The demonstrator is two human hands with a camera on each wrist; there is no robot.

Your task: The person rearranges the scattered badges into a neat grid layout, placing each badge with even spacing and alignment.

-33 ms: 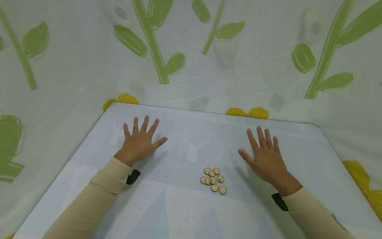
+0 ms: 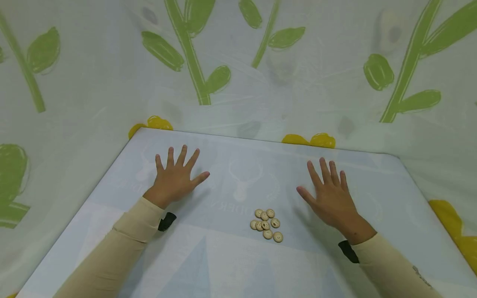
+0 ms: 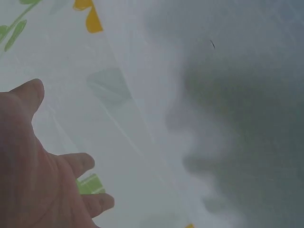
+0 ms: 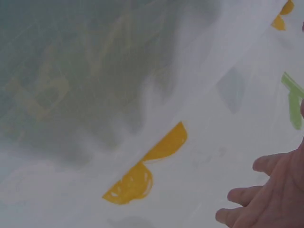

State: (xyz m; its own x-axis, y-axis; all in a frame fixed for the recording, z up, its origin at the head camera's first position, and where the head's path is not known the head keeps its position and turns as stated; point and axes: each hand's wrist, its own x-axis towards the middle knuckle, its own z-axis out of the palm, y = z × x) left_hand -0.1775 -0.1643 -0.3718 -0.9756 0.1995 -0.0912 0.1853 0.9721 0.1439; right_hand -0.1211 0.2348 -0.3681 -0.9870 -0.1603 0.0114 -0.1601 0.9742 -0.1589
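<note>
Several small round wooden buttons with dark markings lie in a loose cluster on the table, some overlapping. To their left my left hand hovers above the tabletop, palm down, fingers straight and spread. On the other side my right hand is held in the same way, its thumb toward the cluster. Neither hand touches the buttons or holds anything. The left wrist view has the left hand at its left edge; the right wrist view has part of the right hand at lower right. Both wrist views leave out the buttons.
A pale blue-and-white cloth with a deer-head print covers the table. Behind it hangs a white curtain printed with green stems and leaves, and yellow shapes show along the table's far edge. Each forearm wears a beige sleeve.
Both hands have shifted very slightly, the left one to the right and the right one to the left. The buttons stay where they were.
</note>
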